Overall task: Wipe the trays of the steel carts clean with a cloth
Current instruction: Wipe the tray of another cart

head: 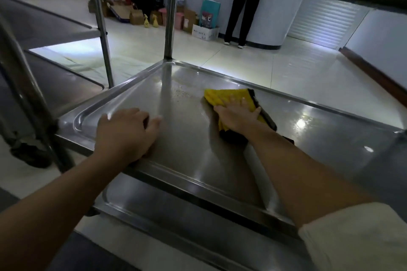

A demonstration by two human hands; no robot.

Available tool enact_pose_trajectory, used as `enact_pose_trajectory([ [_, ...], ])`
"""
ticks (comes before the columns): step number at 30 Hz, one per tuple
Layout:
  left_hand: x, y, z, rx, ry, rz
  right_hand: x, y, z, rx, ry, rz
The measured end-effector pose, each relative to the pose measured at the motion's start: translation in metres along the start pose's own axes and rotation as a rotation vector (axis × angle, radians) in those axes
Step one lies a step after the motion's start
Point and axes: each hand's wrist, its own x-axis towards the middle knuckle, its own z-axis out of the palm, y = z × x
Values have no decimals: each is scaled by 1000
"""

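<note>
Neighbouring cart point(50, 28): stood just to the left, its steel shelves bare in view; a dark caster showed low by its post.
Left hand point(125, 132): rested on the near-left corner of the middle tray point(136, 99), fingers loosely curled and spread over the steel, gripping nothing, seemingly bracing the cart.
Risk, cart rolling: if that bracing hand lifted, a hard push of the cloth could probably shove the wheeled cart away.
Crumbs point(182, 92): a scatter of dark specks lay on the tray just left of the cloth, not yet covered.
Risk, missed dirt: a stroke sweeping leftward would likely push the specks into the raised rim or corner, where they could lodge instead of lifting.
Yellow cloth point(222, 97): lay flat on the tray toward its far side, folded, with a dark edge.
Right hand point(237, 114): pressed down on the cloth, fingers straight and fanned wide.
Risk, cloth bunching: the trailing fold under the wrist could ruck up and slip from the palm.
Tray surface: glossy steel, streaked with reflections; wetness could not be told.
Room: pale tiled floor, boxes and bags along the far wall, a person's legs point(242, 11) standing beyond.
</note>
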Motion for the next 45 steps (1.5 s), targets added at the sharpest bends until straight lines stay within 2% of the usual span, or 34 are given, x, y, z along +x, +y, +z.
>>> enact_pose_trajectory([
  [4, -4, -4, -1, 24, -12, -94, -30, -18, 23, -50, -40, -313],
  [7, -6, -5, 3, 65, -51, -88, -34, -3, 22, -17, -53, -417],
  [10, -7, -6, 6, 66, -55, -72, -7, -4, 9, 15, -48, -344],
  [14, -5, -6, 8, 78, -58, -93, 33, -34, 3, 41, 16, -156],
  [17, -5, -5, 7, 46, -37, -108, 37, -53, 8, 36, -1, -94],
  [19, -5, -4, 6, 36, -35, -114, 22, -58, 12, 31, -20, -141],
  [23, -8, -1, 4, 65, -14, -119, -18, -48, 24, -9, -80, -424],
  [25, -10, 0, 4, 76, -11, -109, -19, -41, 23, -19, -120, -506],
  [27, -10, 0, 5, 89, -31, -112, 0, -44, 13, -38, -123, -478],
  [31, -7, -1, 9, 84, -68, -122, 49, -76, 5, -64, -17, -266],
  [35, -7, -3, 9, 67, -57, -131, 54, -102, 16, -50, 11, -140],
  [38, -9, 1, 7, 62, -39, -137, 32, -96, 16, -67, 3, -216],
  [42, -14, 3, 7, 70, -15, -132, -7, -73, 29, -132, -42, -428],
  [45, -17, 4, 10, 97, -24, -119, -6, -69, 30, -132, -68, -459],
])
